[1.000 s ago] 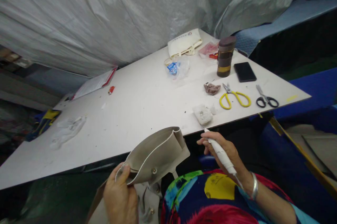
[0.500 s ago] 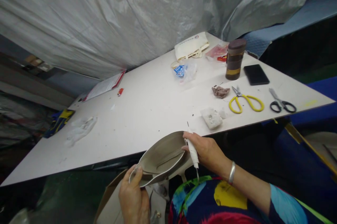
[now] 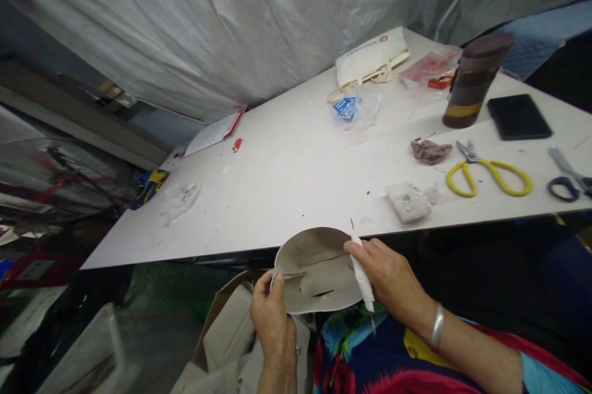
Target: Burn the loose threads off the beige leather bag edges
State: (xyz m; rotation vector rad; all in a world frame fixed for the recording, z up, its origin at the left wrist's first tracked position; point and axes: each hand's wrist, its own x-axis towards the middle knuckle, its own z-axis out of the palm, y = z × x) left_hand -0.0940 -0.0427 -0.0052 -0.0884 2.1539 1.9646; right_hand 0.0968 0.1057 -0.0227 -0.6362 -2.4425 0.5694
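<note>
Left hand [image 3: 272, 319] pinches the beige bag [image 3: 324, 270] near the desk [image 3: 277, 197]; right hand [image 3: 383, 267] holds a 2-tipped, white-wrapped tool [image 3: 362, 275] along its opposite rim. A slip could make a bare tip scratch it.

No readable text; lettering [image 3: 367, 47] on cream bag [image 3: 370, 63] too small.

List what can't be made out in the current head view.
In the head view:
Black-handled scissors: one handle cut by the right edge.
Beige pouch: part of its rim, behind the right hand and white-wrapped tool.
Cream bag: lettering too small to read.
</note>
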